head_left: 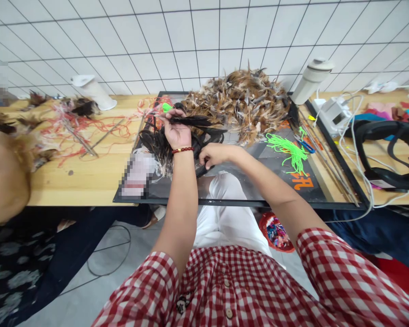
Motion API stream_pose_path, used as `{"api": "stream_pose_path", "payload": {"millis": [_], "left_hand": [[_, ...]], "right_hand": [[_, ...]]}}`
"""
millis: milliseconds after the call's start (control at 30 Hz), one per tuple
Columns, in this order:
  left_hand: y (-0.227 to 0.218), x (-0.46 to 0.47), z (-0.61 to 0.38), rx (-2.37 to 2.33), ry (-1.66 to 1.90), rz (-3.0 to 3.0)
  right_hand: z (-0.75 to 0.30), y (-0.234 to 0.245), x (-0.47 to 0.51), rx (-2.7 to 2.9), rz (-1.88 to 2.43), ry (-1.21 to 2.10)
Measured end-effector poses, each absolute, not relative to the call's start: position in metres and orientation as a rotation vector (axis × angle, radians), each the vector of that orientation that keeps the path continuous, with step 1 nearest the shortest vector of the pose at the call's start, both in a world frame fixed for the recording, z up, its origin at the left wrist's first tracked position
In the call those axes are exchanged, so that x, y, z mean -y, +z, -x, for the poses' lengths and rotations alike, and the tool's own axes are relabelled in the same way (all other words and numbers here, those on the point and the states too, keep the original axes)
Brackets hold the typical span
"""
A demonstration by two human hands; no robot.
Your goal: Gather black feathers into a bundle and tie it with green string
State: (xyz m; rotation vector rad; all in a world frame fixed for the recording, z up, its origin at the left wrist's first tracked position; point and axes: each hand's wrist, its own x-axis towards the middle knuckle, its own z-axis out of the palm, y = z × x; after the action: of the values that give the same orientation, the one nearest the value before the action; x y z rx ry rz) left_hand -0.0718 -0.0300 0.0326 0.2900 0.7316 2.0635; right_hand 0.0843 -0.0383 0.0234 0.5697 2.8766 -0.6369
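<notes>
My left hand [178,132], with a red bead bracelet on its wrist, is closed on a bunch of long black feathers [197,121] that point to the right. Just to its right and nearer me, my right hand [216,154] has its fingers curled in at the pile of black feathers [157,141]; whatever sits between those fingertips is hidden. Behind both hands rises a big heap of brown feathers [241,102]. A bit of bright green string [167,107] shows beside my left fingertips. All this lies on a dark, black-edged board [245,159].
Bright green strings [289,152] and a blue-handled tool [306,146] lie right. Thin rods [334,168], a white bottle [311,81], a charger [334,116] and a black headset [388,154] stand beyond. Leftward are red strings [105,129], a white cone [94,92] and another person's arm [7,177].
</notes>
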Motion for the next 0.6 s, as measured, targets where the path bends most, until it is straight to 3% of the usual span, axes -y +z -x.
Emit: {"api": "stream_pose_path", "payload": {"millis": [200, 433, 600], "left_hand": [[0.027, 0.029, 0.075, -0.629, 2.083, -0.363], [0.042, 0.043, 0.064, -0.527, 1.933, -0.428], [0.043, 0.044, 0.063, -0.573, 1.976, -0.427]], "right_hand": [[-0.113, 0.017, 0.002, -3.031, -1.046, -0.48], [-0.131, 0.004, -0.035, -3.228, -1.83, -0.839], [-0.135, 0.008, -0.037, -3.079, -2.09, -0.792]]}}
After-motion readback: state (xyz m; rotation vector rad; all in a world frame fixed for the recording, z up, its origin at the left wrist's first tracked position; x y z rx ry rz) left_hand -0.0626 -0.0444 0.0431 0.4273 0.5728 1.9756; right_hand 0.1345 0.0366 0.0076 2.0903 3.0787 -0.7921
